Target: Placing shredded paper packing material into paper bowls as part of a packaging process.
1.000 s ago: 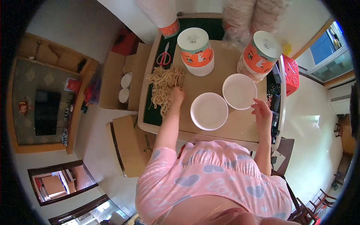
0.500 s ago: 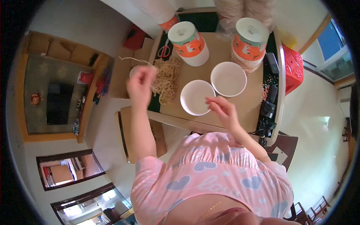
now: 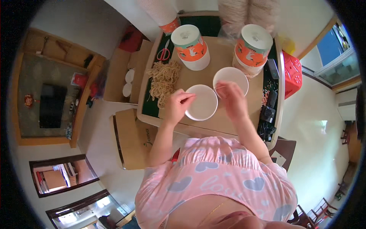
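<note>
My left hand [image 3: 180, 106] is closed in a pinch at the left rim of the nearer white paper bowl [image 3: 201, 110]; whatever its fingertips hold is too faint to make out. Over the near edge of the farther white bowl [image 3: 228, 73], my right hand [image 3: 233, 100] is slightly blurred, its fingers closed on a thin strand of string [image 3: 219, 88]. Both bowls stand upright with their mouths facing up. Just left of the near bowl lies a tangled heap of beige string [image 3: 163, 82]. Red-handled scissors [image 3: 164, 54] rest beyond the heap.
Two stacks of upturned orange-and-white paper buckets, the left one [image 3: 191, 51] and the right one [image 3: 252, 49], stand behind the bowls. Wrapped stacks [image 3: 233, 15] rise at the back. Black devices [image 3: 268, 113] and cables line the right edge. An open carton [image 3: 117, 82] holding white bowls stands left.
My left hand has come right and nearer, from beyond the string heap to the near bowl, where it earlier held a trailing strand. My right hand has moved slightly right and up toward the farther bowl.
</note>
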Demonstrator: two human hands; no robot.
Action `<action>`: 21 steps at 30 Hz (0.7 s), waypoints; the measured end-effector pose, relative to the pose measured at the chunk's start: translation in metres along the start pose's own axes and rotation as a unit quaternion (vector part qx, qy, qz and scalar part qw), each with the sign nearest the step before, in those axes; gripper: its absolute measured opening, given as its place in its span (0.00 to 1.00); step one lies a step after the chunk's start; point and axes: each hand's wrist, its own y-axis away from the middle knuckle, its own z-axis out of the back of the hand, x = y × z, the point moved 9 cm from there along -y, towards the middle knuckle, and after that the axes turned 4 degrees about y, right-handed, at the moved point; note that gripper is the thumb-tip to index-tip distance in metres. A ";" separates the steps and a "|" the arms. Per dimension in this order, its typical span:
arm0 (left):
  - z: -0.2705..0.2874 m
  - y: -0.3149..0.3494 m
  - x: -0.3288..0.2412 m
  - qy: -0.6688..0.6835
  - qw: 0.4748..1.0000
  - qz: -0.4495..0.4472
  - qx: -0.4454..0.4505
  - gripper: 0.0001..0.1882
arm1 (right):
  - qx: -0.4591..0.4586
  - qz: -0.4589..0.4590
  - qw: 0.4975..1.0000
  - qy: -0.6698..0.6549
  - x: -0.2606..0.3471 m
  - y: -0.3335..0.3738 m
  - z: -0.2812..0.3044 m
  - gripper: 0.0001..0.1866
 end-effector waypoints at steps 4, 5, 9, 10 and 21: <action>0.031 -0.001 0.015 0.003 0.999 -0.031 0.038 0.07 | 0.017 0.037 0.992 -0.117 0.060 -0.005 0.005 0.08; 0.028 -0.002 0.021 0.032 0.996 -0.038 0.070 0.07 | 0.021 0.053 0.992 -0.111 0.070 -0.004 0.008 0.09; 0.028 -0.002 0.048 0.041 0.991 -0.002 0.130 0.07 | -0.047 0.085 0.991 -0.087 0.092 -0.005 0.038 0.09; 0.027 -0.001 0.063 0.042 0.988 0.018 0.149 0.07 | -0.097 0.101 0.989 -0.054 0.096 0.000 0.043 0.08; -0.066 0.094 0.324 -0.183 0.900 0.122 0.376 0.14 | -0.148 0.190 0.963 0.120 0.110 0.020 0.025 0.12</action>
